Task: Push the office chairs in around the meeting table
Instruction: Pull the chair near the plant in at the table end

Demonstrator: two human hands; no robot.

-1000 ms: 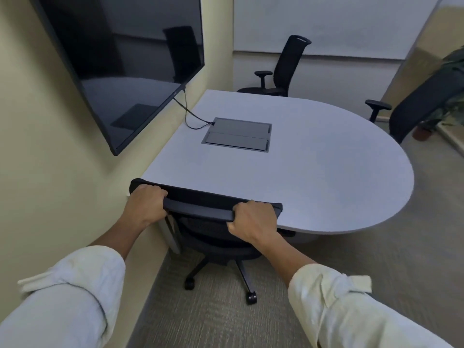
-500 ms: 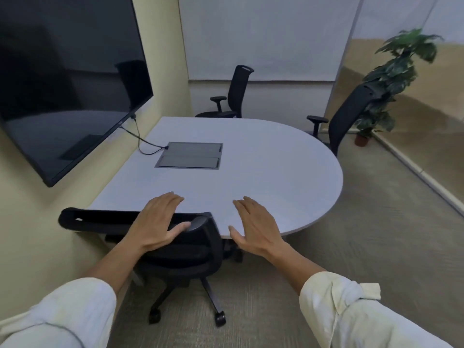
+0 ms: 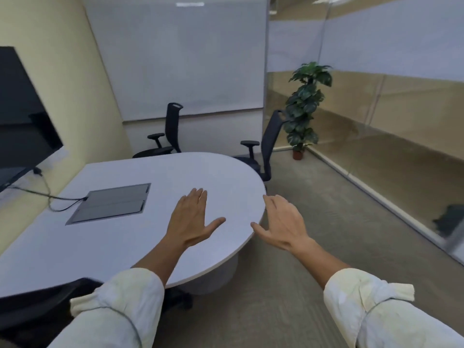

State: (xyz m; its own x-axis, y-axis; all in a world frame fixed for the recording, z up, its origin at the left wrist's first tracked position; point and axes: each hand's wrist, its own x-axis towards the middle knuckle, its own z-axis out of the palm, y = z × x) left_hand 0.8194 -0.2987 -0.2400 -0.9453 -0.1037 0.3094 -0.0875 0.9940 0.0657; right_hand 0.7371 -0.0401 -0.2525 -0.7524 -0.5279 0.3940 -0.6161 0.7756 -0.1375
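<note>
Chairs are out of both grips now: the left hand (image 3: 192,221) and right hand (image 3: 282,222) hang spread and empty over the meeting table (image 3: 120,247). 1 near chair (image 3: 32,312) sits at the table's front edge, low left. 2 stand out from it: the far chair (image 3: 170,131) and the right chair (image 3: 267,144) (probably next). Best taken by the backrest top with both hands, pushed straight in. A cable (image 3: 50,199) and floor box lid (image 3: 110,203) lie clear; the potted plant (image 3: 305,106) stands just behind that chair.

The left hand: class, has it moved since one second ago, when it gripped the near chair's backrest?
Yes. The left hand has let go and now hovers open, further along the table, away from the chair.
</note>
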